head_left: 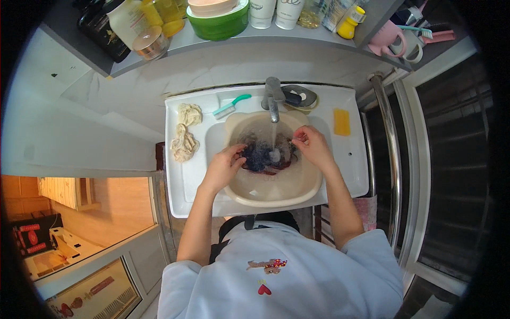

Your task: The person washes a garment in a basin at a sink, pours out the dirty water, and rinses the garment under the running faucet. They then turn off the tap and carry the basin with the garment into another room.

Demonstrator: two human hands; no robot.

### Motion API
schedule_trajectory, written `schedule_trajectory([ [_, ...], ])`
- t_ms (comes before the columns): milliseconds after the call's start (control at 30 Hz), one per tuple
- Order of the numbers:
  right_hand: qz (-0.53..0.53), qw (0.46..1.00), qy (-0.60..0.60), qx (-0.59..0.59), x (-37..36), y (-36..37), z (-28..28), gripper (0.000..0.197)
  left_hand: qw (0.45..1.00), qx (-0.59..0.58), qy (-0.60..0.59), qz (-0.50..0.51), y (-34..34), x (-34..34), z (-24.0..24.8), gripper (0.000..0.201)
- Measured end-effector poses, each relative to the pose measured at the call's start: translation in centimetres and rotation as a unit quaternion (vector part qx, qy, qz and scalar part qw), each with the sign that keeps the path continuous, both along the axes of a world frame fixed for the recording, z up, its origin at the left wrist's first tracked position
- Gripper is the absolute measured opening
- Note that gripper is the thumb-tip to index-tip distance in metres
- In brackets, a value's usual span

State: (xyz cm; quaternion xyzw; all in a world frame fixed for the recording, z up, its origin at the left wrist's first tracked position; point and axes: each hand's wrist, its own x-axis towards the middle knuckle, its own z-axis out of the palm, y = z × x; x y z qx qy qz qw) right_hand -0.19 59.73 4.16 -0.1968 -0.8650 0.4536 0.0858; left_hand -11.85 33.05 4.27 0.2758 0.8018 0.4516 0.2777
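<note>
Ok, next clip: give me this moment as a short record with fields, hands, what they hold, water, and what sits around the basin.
setting: white sink under a shelf of bottles
basin: beige basin in the sink, holding water
water: tap running onto the garment
left hand: gripping dark garment
right hand: pinching the garment's edge
left of basin: two wrung pale cloths, teal brush
right of basin: yellow soap bar

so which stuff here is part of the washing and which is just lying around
In use: dark garment, beige basin, running tap, left hand, right hand.
Lying about: scrub brush, two wrung cloths, yellow sponge, shelf bottles.
</note>
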Motion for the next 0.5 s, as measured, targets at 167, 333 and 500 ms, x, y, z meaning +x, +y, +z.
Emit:
schedule_trajectory([
  [167, -0.119, 0.986, 0.03, 0.117, 0.6, -2.5, 1.1, 0.013, 0.987, -0.002, 0.16, 0.035, -0.7, 2.2, 0.2, 0.018],
  [333, 0.02, 0.983, -0.152, 0.105, 2.8, -3.4, -3.8, 0.009, 0.981, -0.067, 0.176, 0.045, -2.9, 2.9, -0.5, 0.013],
  [500, -0.008, 0.955, 0.03, 0.295, 5.9, -5.4, -7.4, 0.024, 0.963, 0.047, 0.266, -0.023, -5.1, 4.1, -0.7, 0.03],
])
